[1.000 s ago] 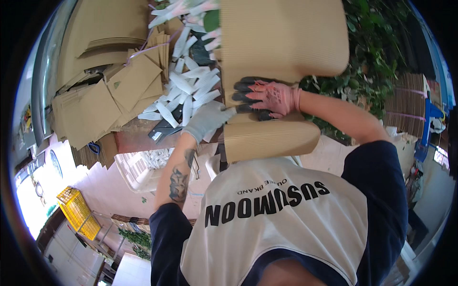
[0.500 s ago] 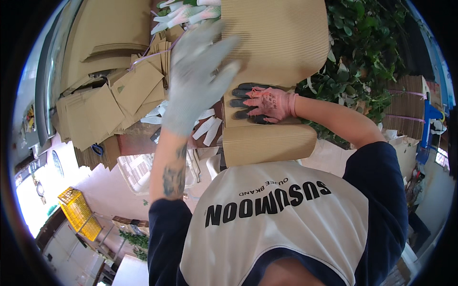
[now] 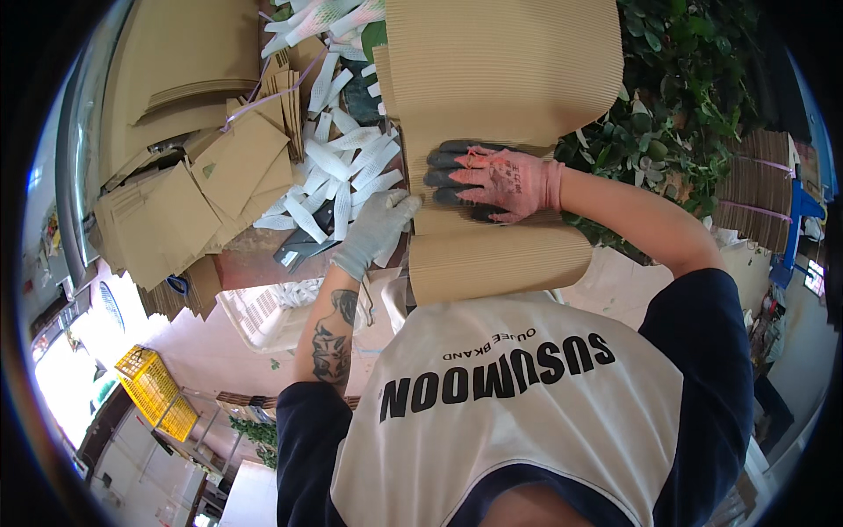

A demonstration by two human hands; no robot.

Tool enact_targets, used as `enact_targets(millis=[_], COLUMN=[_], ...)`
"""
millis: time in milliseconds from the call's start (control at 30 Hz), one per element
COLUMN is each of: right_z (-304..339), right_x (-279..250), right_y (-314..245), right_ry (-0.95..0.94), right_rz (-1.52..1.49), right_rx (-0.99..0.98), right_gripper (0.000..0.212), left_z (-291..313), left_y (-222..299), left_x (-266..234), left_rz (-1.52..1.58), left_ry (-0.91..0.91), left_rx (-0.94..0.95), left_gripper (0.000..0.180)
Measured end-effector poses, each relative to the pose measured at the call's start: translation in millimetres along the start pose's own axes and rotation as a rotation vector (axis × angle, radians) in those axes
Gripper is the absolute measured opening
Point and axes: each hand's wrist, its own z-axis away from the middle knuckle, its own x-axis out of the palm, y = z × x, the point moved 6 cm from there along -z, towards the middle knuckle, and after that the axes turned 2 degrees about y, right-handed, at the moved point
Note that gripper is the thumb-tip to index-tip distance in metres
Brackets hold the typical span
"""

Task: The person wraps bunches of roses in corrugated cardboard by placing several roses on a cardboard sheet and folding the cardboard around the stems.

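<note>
A sheet of brown corrugated cardboard (image 3: 505,61) lies in front of me, its ribbed far part bulging up and its near end curling toward my chest. My right hand (image 3: 499,183), in a pink glove with black fingers, rests flat on the middle of it with fingers spread. At the sheet's left edge is my left hand (image 3: 376,230) in a pale grey glove, its fingers drawn together against the edge. Part of its grip is hidden. Just beyond that hand lies a loose heap of white foam net sleeves (image 3: 351,167), partly over a black flat object (image 3: 306,246).
Cut cardboard pieces (image 3: 241,162) and larger sheets (image 3: 198,53) are piled on the left. Leafy green branches (image 3: 676,114) crowd the right side, with a strapped cardboard stack (image 3: 757,189) beyond. A white basket (image 3: 255,316) stands below the table edge; farther off is a yellow crate (image 3: 156,391).
My left hand has come down and nearer, from above the foam sleeves to the cardboard's left edge, uncovering the heap. My right hand stays flat on the sheet.
</note>
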Motion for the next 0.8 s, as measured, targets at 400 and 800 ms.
enact_targets(millis=[400, 800], right_z=[-1, -12], right_x=[-11, 12], right_y=[10, 3], right_ry=[0.182, -0.124], right_rz=[-0.184, 0.002], right_rx=[0.038, 0.19], right_gripper=[0.046, 0.051], left_z=[9, 76], left_y=[-6, 71], left_x=[-2, -107], left_rz=[-0.12, -1.0], left_ry=[0.002, 0.867], left_rx=[0.028, 0.493], left_gripper=[0.038, 0.038])
